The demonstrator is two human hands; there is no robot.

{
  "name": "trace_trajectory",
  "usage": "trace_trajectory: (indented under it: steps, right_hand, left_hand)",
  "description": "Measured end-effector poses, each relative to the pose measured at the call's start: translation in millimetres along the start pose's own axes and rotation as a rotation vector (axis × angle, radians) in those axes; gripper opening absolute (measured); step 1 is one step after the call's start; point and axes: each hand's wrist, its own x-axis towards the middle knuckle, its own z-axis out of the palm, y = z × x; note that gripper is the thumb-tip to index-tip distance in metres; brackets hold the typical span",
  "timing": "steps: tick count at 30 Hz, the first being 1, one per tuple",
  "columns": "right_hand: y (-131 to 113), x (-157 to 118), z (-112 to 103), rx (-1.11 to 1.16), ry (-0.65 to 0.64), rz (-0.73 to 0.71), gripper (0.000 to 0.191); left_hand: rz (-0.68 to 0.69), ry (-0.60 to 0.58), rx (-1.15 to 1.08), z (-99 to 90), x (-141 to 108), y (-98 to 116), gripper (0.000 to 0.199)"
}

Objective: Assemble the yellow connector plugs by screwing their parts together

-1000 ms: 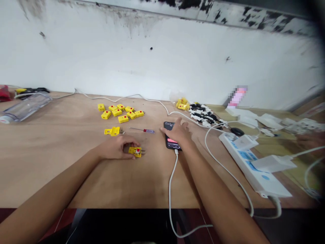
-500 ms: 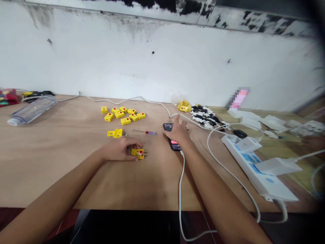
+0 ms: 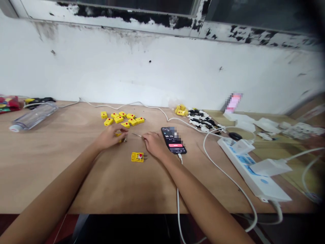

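My left hand point(image 3: 111, 136) reaches over the open yellow piece point(image 3: 118, 135), its fingers curved around it and covering most of it; a grip is hard to make out. My right hand point(image 3: 154, 143) is closed over the handle of a screwdriver point(image 3: 136, 135), whose thin shaft points left. An opened yellow plug point(image 3: 137, 157) with a red button and two prongs lies nearer the front, touched by neither hand. Several closed yellow plugs point(image 3: 118, 119) with red dots sit behind my left hand. A phone point(image 3: 174, 140) with a lit screen lies right of my right hand.
A white power strip point(image 3: 254, 173) with chargers and loose cables stands at the right. Black and white parts point(image 3: 203, 119) and a bag of yellow pieces point(image 3: 181, 110) lie near the wall. A clear bottle point(image 3: 35, 115) is at the far left. Part of another person's hand point(image 3: 317, 141) shows at the right edge.
My left hand has left the opened plug and moved up-left to the other yellow piece. My right hand has come off the phone and moved left onto the screwdriver. The view has tilted slightly upward.
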Motion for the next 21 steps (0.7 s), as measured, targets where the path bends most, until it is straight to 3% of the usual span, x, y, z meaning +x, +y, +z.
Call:
trace_trajectory:
  steps: [2,11,15,21]
  right_hand:
    - [6,0,2,0.026,0.029,-0.004,0.031]
    - [16,1,6,0.076,0.078,0.032,0.026]
    - [17,-1,6,0.089,0.105,0.022,0.027]
    - [17,-4,3,0.111,0.154,0.019,0.024]
  left_hand:
    - [0.013,0.025,0.019,-1.3,-4,-8,0.030]
    - [0.098,-0.071,0.119,-15.1,-20,-35,0.034]
    - [0.180,-0.161,0.174,-4.9,-18,-32,0.033]
    - [0.259,-0.199,0.257,9.1,-14,-20,0.023]
